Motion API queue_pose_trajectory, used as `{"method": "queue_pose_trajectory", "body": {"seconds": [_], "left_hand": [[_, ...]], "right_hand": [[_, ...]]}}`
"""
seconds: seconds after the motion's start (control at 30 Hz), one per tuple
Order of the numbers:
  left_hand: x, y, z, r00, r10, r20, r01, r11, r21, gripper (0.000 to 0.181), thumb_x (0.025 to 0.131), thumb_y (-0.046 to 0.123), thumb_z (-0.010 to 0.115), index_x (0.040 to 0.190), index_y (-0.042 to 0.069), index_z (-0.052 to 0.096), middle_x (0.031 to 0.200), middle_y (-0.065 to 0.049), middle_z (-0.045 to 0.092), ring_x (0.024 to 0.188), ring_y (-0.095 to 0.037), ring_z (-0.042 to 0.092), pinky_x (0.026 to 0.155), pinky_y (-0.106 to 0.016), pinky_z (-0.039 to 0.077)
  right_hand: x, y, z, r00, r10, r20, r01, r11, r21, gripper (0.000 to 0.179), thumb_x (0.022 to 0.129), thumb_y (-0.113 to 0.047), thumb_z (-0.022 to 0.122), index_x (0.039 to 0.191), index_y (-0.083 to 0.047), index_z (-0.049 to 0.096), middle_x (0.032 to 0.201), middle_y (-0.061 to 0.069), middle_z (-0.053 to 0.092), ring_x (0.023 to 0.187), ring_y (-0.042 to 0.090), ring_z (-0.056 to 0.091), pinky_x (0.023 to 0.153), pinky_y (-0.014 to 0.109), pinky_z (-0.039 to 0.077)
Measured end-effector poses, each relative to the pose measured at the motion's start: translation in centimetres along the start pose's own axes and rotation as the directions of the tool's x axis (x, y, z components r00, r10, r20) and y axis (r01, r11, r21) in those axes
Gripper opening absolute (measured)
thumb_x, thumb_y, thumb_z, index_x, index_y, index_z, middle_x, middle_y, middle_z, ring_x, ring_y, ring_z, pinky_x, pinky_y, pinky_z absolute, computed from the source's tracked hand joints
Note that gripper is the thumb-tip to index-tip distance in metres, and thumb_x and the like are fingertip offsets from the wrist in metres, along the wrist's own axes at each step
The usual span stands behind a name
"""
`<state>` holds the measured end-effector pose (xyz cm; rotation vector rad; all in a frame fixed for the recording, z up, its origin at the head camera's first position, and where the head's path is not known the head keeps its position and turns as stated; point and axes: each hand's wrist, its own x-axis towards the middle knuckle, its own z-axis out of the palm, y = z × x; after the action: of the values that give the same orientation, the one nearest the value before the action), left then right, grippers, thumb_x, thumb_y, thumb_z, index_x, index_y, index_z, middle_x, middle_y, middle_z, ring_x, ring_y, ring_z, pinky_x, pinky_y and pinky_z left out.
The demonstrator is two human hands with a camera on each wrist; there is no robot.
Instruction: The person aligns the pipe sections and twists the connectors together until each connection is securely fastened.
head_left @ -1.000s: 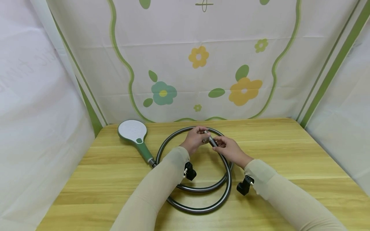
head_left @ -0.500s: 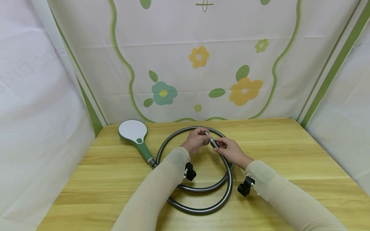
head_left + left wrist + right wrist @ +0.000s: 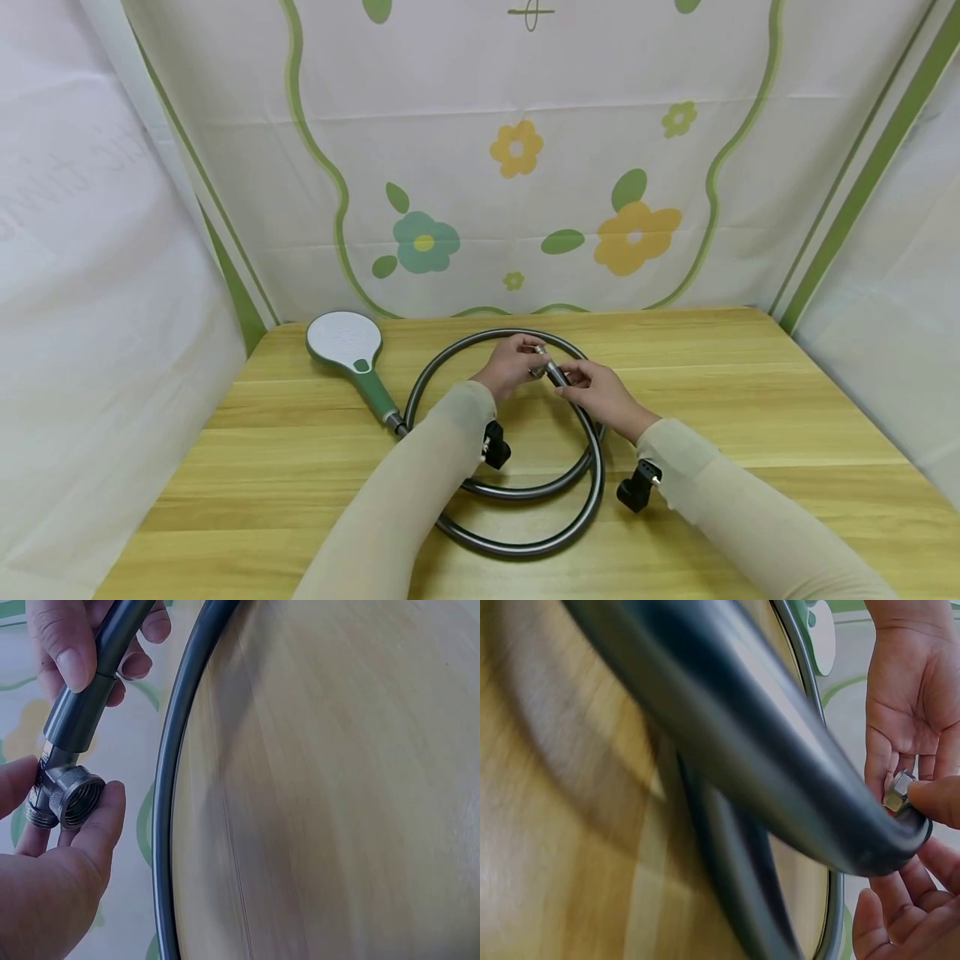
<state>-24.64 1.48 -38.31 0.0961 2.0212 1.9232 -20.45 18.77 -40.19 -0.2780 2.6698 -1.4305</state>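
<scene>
My left hand (image 3: pixel 512 364) pinches a small metal tee fitting (image 3: pixel 64 796) between thumb and fingers; one threaded mouth faces the left wrist camera. Just beside it, my right hand (image 3: pixel 600 393) grips the dark sleeve (image 3: pixel 79 720) at the end of a dark grey shower hose (image 3: pixel 517 548). Sleeve and fitting meet in line; how far they are joined is hidden. The hose lies in loops on the table beneath both hands. Its other end runs to a green shower head (image 3: pixel 371 393) with a white face, lying at the left.
The wooden table (image 3: pixel 750 375) carries the hose and shower head. A white cloth (image 3: pixel 465 100) printed with flowers stands behind the table's far edge, and pale cloth walls (image 3: pixel 97 292) flank both sides. In the right wrist view a near hose loop (image 3: pixel 727 712) blocks much of the scene.
Both hands, with the fitting and hose end between them, have shifted slightly right and toward me. The hose loop at the right moved a little with them; the shower head stays put.
</scene>
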Motion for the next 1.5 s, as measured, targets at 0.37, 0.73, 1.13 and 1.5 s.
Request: {"method": "queue_pose_trajectory", "body": {"seconds": [0.37, 0.73, 1.13, 1.5], "left_hand": [[0.4, -0.4, 0.3, 1.000, 0.008, 0.000, -0.008, 1.000, 0.018, 0.032, 0.093, 0.006, 0.063, 0.125, 0.003, 0.056, 0.111, -0.012, 0.057, 0.096, -0.021, 0.060, 0.094, -0.046, 0.051], [0.7, -0.6, 0.3, 1.000, 0.011, -0.006, -0.011, 1.000, 0.027, 0.039, 0.092, 0.004, 0.064, 0.129, -0.002, 0.053, 0.109, -0.011, 0.058, 0.093, -0.020, 0.060, 0.091, -0.043, 0.052], [0.9, -0.7, 0.3, 1.000, 0.001, -0.014, 0.000, 0.996, 0.088, 0.037, 0.090, 0.007, 0.068, 0.125, 0.000, 0.057, 0.105, -0.009, 0.060, 0.092, -0.020, 0.061, 0.090, -0.043, 0.053], [1.4, -1.1, 0.3, 1.000, 0.000, -0.006, 0.001, 0.993, 0.118, 0.038, 0.091, 0.007, 0.068, 0.126, 0.000, 0.057, 0.102, -0.007, 0.061, 0.087, -0.018, 0.060, 0.086, -0.043, 0.053]], "right_hand": [[-0.1, 0.3, -0.2, 1.000, 0.009, 0.006, -0.009, 1.000, 0.004, 0.035, 0.091, -0.012, 0.066, 0.123, 0.002, 0.059, 0.105, 0.014, 0.064, 0.092, 0.023, 0.061, 0.072, 0.033, 0.053], [0.0, 0.3, -0.3, 1.000, 0.013, 0.013, -0.013, 1.000, -0.002, 0.034, 0.091, -0.012, 0.067, 0.122, 0.002, 0.059, 0.103, 0.014, 0.064, 0.090, 0.021, 0.061, 0.070, 0.031, 0.053], [0.1, 0.5, -0.1, 0.999, 0.037, 0.018, -0.036, 0.999, -0.034, 0.034, 0.091, -0.012, 0.066, 0.121, 0.001, 0.059, 0.100, 0.012, 0.063, 0.087, 0.020, 0.061, 0.068, 0.031, 0.053], [0.1, 0.5, 0.0, 0.998, 0.049, 0.027, -0.048, 0.998, -0.051, 0.034, 0.090, -0.012, 0.067, 0.120, 0.002, 0.059, 0.099, 0.012, 0.064, 0.088, 0.021, 0.061, 0.069, 0.032, 0.053]]}}
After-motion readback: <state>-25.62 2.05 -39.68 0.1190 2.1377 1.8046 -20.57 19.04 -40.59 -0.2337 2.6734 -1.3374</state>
